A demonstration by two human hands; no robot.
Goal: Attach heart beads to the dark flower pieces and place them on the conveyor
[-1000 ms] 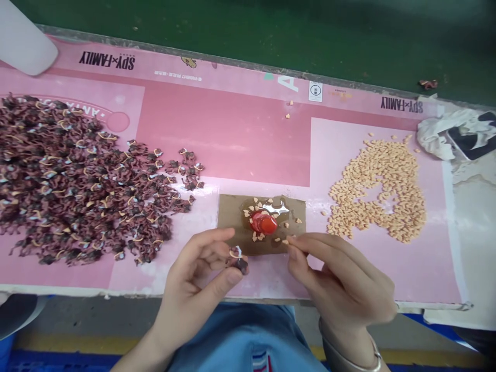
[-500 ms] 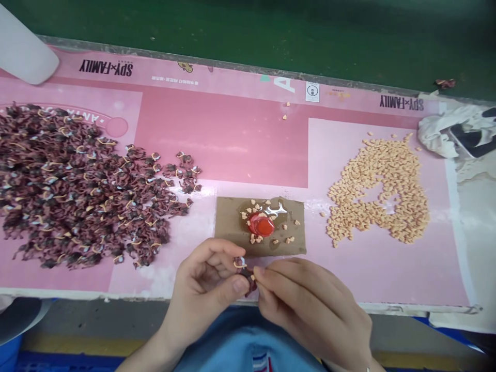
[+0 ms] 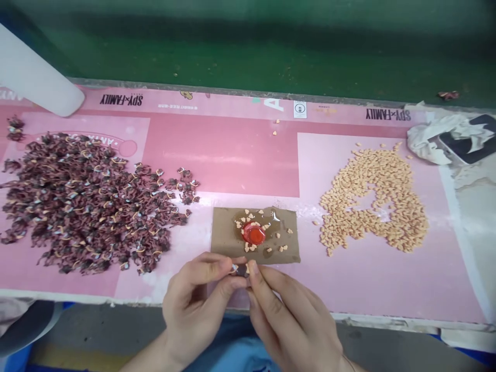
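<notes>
Between the thumb and index finger of my left hand (image 3: 199,297) is a small dark maroon figurine (image 3: 241,270) with a bit of light blue and a pale yellow strip. My right hand (image 3: 292,312) is closed against its right end, its fingertips pressing a tiny beige piece (image 3: 248,268) to it. Much of the figurine is hidden by the fingers. Just beyond both hands lies a brown cardboard sheet (image 3: 222,243), with a red round disc (image 3: 256,234) in a wet, glossy puddle and several beige bits around it.
A large heap of similar maroon figurines (image 3: 89,206) covers the left side. Many loose beige pieces (image 3: 368,206) are spread at the right. A white bottle-like object (image 3: 39,72) juts in at upper left. Crumpled white material (image 3: 437,137) lies by a dark tray (image 3: 473,139) at far right.
The view has shifted, so the table sits lower. My hands have drawn closer together, and the right fingertips now press on the figurine. The left fingers have closed further around it.
</notes>
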